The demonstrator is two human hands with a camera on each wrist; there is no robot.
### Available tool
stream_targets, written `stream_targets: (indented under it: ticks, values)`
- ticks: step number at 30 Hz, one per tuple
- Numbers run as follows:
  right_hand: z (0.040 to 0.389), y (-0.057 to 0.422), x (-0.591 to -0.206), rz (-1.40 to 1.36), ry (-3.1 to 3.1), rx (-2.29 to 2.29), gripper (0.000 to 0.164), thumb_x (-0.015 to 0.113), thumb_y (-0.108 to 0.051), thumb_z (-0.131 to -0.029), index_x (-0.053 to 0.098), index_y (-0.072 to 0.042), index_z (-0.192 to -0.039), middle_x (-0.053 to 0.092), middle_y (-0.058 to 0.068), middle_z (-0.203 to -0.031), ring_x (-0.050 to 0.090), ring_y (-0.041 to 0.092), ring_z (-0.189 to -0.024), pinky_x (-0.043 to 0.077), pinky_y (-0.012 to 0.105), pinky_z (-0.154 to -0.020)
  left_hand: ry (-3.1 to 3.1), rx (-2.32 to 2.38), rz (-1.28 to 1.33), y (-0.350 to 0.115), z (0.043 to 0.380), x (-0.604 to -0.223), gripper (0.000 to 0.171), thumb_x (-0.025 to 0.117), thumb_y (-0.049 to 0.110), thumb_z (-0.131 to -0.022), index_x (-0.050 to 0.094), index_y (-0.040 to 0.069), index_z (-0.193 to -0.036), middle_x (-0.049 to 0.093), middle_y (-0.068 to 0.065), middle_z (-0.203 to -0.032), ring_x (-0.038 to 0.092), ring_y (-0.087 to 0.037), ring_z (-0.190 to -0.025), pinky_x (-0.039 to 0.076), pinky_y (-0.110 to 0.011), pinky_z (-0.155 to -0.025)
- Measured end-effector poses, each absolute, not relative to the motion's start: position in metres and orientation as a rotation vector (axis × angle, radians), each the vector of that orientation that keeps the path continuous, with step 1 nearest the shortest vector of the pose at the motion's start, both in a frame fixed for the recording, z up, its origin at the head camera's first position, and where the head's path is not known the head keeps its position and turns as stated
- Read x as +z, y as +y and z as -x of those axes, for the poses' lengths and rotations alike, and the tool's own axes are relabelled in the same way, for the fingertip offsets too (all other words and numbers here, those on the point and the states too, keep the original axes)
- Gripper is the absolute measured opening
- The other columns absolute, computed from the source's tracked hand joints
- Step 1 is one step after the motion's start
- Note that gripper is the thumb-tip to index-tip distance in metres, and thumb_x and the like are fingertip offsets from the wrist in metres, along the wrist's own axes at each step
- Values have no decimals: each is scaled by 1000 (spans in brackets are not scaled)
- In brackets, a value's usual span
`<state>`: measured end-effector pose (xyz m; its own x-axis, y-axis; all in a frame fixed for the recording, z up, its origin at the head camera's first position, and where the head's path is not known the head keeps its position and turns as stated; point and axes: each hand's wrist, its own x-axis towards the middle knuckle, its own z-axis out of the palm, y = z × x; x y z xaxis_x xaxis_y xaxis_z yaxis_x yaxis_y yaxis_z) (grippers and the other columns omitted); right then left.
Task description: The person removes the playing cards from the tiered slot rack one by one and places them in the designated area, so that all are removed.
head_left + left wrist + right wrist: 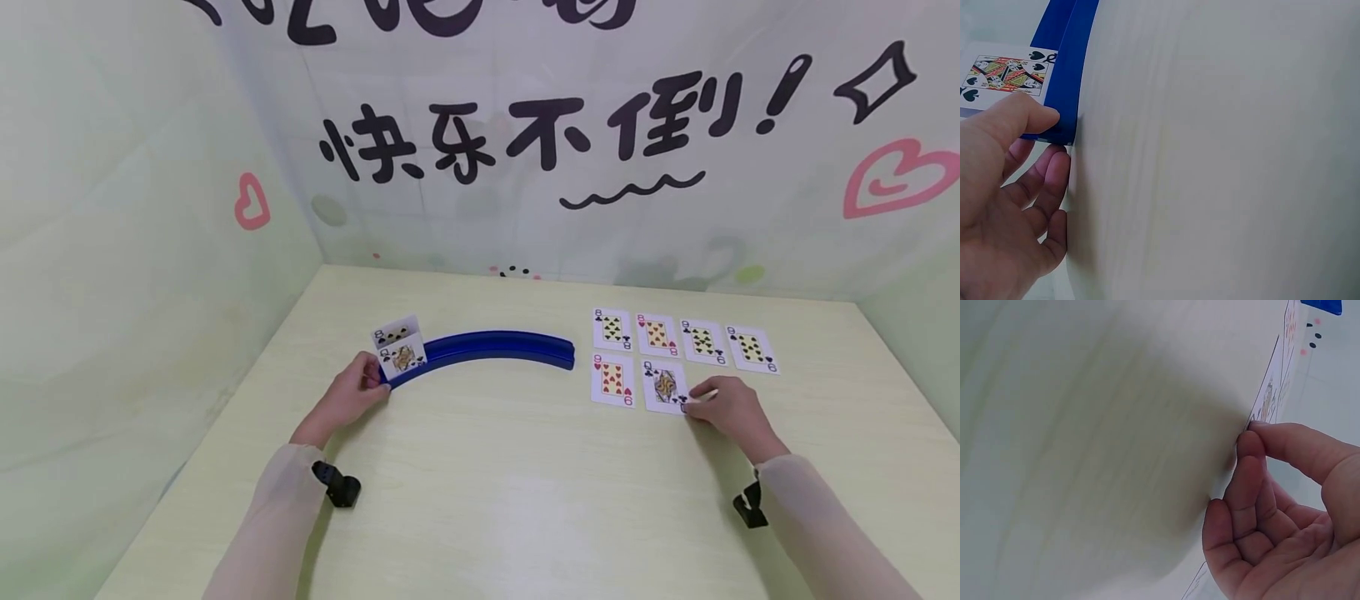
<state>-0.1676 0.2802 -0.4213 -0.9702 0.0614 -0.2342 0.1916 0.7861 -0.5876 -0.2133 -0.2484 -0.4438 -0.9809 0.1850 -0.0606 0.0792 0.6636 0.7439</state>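
A curved blue card holder (495, 343) lies on the table, left of centre. My left hand (347, 398) grips its left end, thumb on the front and the other fingers curled at the end. In that end stand a queen of spades (1005, 75) and, behind it, a black eight (403, 329), partly hidden. On the right, my right hand (735, 410) pinches the near right corner of a queen of clubs (663, 385) between thumb and index finger. This card seems flat on the table or barely raised; I cannot tell which.
Beside and behind that queen lie a nine of hearts (612, 381), a black eight (612, 330), an eight of hearts (657, 335) and two black nines, one (703, 342) left of the other (752, 348). A printed cloth wall (480, 225) closes the table's back.
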Motion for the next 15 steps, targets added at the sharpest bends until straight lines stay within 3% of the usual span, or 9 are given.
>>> stream_targets:
  ticks: [8, 15]
  values:
    - [165, 277, -411, -200, 2740, -971, 38, 63, -20, -83, 58, 8, -107, 64, 9, -81, 55, 21, -71, 40, 30, -60, 2750, 1220, -238, -249, 213, -443, 33, 58, 4, -86, 38, -3, -111, 47, -15, -98, 47, -26, -90, 41, -38, -80]
    - [170, 258, -397, -100, 2803, -911, 34, 65, -23, -83, 63, 3, -104, 62, 13, -84, 53, 20, -68, 41, 31, -56, 2746, 1217, -239, -249, 214, -442, 33, 58, 5, -86, 38, -3, -111, 47, -15, -97, 47, -25, -89, 40, -37, -79]
